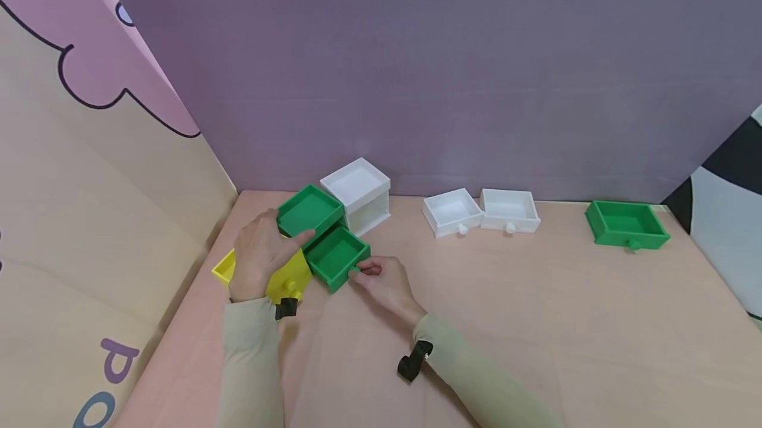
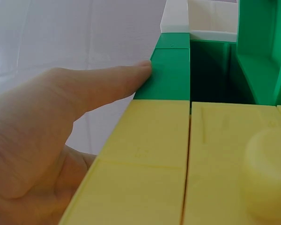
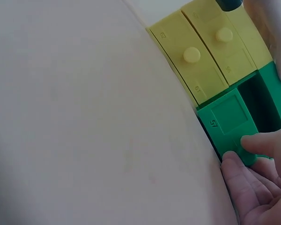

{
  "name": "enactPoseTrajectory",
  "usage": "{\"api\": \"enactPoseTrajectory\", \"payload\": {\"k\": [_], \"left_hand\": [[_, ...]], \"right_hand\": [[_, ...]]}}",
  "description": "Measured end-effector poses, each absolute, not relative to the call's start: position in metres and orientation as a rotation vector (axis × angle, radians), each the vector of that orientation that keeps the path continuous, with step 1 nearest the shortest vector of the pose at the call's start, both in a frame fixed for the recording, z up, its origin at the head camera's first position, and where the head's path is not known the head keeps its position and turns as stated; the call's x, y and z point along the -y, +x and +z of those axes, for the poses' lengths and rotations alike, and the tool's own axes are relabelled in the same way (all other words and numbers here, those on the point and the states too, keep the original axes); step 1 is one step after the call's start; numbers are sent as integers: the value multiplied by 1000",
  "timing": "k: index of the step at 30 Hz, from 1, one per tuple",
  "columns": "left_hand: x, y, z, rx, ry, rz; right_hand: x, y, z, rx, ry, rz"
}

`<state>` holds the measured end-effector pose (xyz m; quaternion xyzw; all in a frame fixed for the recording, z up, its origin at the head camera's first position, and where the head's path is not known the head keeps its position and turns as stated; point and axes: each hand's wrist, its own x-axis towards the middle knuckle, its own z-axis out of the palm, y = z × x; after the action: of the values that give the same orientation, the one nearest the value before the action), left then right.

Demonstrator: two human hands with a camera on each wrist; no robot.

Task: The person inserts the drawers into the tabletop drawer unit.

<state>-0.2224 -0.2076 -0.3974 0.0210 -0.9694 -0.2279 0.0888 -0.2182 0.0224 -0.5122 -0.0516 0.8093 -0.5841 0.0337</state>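
A green drawer cabinet [image 1: 309,211] stands between a yellow cabinet [image 1: 287,277] and a white cabinet [image 1: 357,183]. My left hand [image 1: 262,253] reaches over the yellow one and holds the green cabinet, thumb [image 2: 126,77] against its green top; the other fingertips are mostly hidden. A green drawer [image 1: 338,253] sticks out of the lower opening. My right hand [image 1: 387,286] pinches that drawer's small knob between thumb and fingers at its front. In the right wrist view, the drawer front [image 3: 229,115] shows beside two yellow drawer fronts with round knobs.
Two white drawers [image 1: 452,211] lie side by side near the back wall [image 1: 452,71]. Another green drawer [image 1: 628,223] lies at the far right. A yellow open tray-like part [image 1: 223,267] shows left of my left hand. A side wall [image 1: 107,183] bounds the table's left.
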Motion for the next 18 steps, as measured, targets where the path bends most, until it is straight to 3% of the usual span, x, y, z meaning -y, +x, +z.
{"api": "enactPoseTrajectory", "payload": {"k": [10, 18], "left_hand": [[206, -223, -398, 2896, 76, -689], [206, -222, -398, 2884, 65, -676]], "right_hand": [[-28, -222, -509, -2493, -132, -1700], [-32, -217, -503, -2606, -316, -1587]]}}
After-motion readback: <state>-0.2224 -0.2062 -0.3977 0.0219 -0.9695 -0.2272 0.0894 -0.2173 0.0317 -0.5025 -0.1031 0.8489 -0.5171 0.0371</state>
